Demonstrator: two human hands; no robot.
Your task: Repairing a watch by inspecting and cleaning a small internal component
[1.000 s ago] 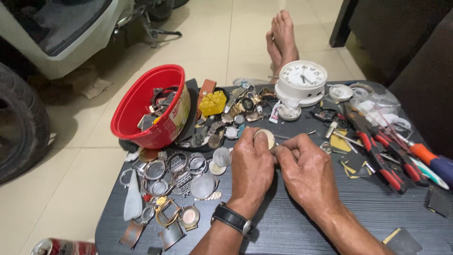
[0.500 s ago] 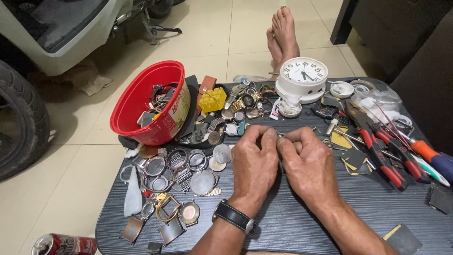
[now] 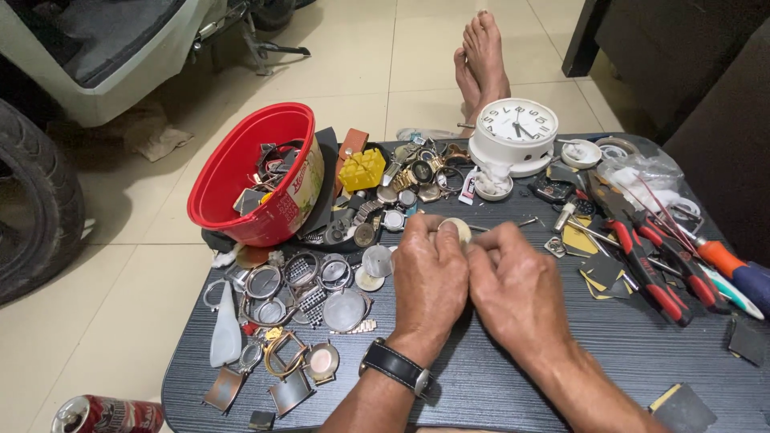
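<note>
Cream-coloured round watch part (image 3: 459, 230), pinched by left hand (image 3: 429, 277) and right hand (image 3: 517, 289) fingers, might slip into the loose metal watch cases (image 3: 321, 281) on the dark desk (image 3: 561, 377).

The tabletop (image 3: 513, 377) looks like dark, matt wood grain with fine ridges. Near its far left corner a glossy red plastic bowl (image 3: 233, 172) holds metal scraps. Shiny metal watch cases (image 3: 321, 273) lie along the left edge. The white clock (image 3: 516, 132) is smooth plastic; the pliers (image 3: 654, 269) have glossy red grips
</note>
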